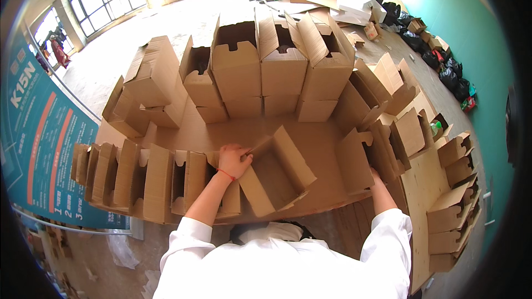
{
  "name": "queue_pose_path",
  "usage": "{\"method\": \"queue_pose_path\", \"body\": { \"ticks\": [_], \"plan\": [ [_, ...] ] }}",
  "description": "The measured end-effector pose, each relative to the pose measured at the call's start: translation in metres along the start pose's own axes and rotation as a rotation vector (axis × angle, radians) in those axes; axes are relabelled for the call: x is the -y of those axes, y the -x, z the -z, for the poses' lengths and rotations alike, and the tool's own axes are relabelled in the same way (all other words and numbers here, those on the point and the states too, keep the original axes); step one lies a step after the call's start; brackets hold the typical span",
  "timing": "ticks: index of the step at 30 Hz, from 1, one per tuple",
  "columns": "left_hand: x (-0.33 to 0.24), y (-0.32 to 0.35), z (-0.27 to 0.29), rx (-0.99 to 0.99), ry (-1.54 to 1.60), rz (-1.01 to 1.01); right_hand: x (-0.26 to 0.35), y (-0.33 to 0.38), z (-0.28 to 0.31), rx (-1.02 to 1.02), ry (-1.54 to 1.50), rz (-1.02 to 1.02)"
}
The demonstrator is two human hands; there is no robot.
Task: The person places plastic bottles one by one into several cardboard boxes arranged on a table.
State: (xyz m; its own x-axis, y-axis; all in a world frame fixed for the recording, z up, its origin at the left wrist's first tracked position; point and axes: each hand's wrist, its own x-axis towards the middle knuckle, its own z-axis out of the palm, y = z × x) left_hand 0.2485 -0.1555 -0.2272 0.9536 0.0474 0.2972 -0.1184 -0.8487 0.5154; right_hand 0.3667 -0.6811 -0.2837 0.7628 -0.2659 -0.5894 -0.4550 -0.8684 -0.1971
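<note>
Box in hand [275,174]: sitting open and turned askew near the middle of the counter's near side, its hollow inside facing up toward the wearer.
Left hand [235,160]: grasping, as far as can be seen, the left edge of that box between thumb and fingers; a red string [226,175] is circling the wrist.
Right hand [378,178]: resting beside the right-hand box [354,160]; the cardboard is hiding its fingers, so I cannot tell whether it is gripping or loose.
Counter [327,147]: bearing both boxes on its brown top, which is showing between them.
Left row [158,180]: standing as a line of narrow open boxes, its nearest one just beside the left hand.
Back row [235,69]: standing along the far side, mostly taller boxes with open tops.
Step in hand: appearing to be the handling of the askew box, the left hand doing the holding.
Next move: probably calling for a firm hold on the box's wall and for care around the row close by.
</note>
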Motion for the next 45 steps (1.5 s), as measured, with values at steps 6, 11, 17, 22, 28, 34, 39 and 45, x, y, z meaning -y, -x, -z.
{"method": "queue_pose_path", "body": {
  "ticks": [6,11,17,22,28,34,39,45],
  "plan": [
    [-0.004,-0.001,0.001,0.038,-0.003,0.023,-0.005,0.025,-0.005,-0.135,-0.178,0.128],
    [-0.002,-0.002,0.003,0.078,-0.034,0.006,0.016,0.104,0.02,-0.394,-0.098,0.483],
    [-0.001,-0.001,0.001,0.017,-0.051,-0.056,0.001,0.097,-0.001,-0.327,-0.752,0.492],
    [0.001,-0.003,0.001,0.098,0.064,0.013,0.005,0.098,-0.004,-0.264,-0.965,0.365],
    [0.002,-0.003,-0.001,0.09,0.041,0.025,0.032,0.122,0.033,-0.393,-0.722,0.475],
    [0.0,-0.003,0.0,0.085,0.033,0.011,0.073,0.168,0.06,-0.866,-0.356,0.629],
    [-0.003,-0.003,0.006,0.136,-0.019,0.027,0.108,0.261,0.088,-1.056,-0.338,0.855],
    [0.003,-0.003,0.004,0.154,-0.032,-0.028,0.129,0.319,0.084,-0.792,-0.726,1.103]
  ]
}}
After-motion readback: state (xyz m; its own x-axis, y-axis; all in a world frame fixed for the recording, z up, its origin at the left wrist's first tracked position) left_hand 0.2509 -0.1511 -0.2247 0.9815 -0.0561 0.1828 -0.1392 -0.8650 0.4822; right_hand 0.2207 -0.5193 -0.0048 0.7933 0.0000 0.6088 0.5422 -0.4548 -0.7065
